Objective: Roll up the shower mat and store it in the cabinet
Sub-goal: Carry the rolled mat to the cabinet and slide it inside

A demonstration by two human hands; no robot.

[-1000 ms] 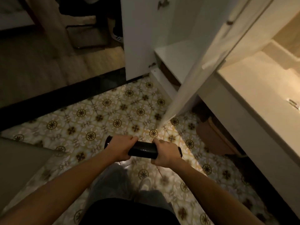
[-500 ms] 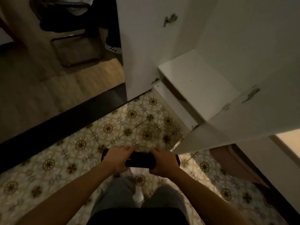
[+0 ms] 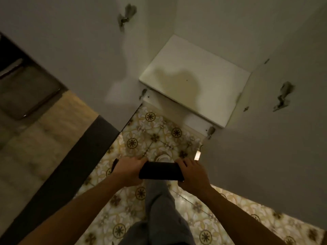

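Note:
The shower mat (image 3: 161, 171) is a dark, tightly rolled cylinder held level at waist height over the tiled floor. My left hand (image 3: 128, 169) grips its left end and my right hand (image 3: 192, 171) grips its right end. Straight ahead stands the white cabinet with both doors swung wide. Its bare white shelf (image 3: 192, 80) lies beyond and above the roll, with a shadow across it. The left door (image 3: 79, 50) and the right door (image 3: 274, 147) flank the opening, each showing metal hinges.
Patterned yellow and brown floor tiles (image 3: 155, 138) run from my feet to the cabinet base. A dark threshold strip (image 3: 70, 165) divides them from a wooden floor (image 3: 44, 129) at left. My grey-trousered leg (image 3: 159, 209) is below the roll.
The view has closed in on the cabinet and turned to face its shelf squarely. Both hands keep the same grip on the roll, now carried nearer the opening. The counter at right has left the view.

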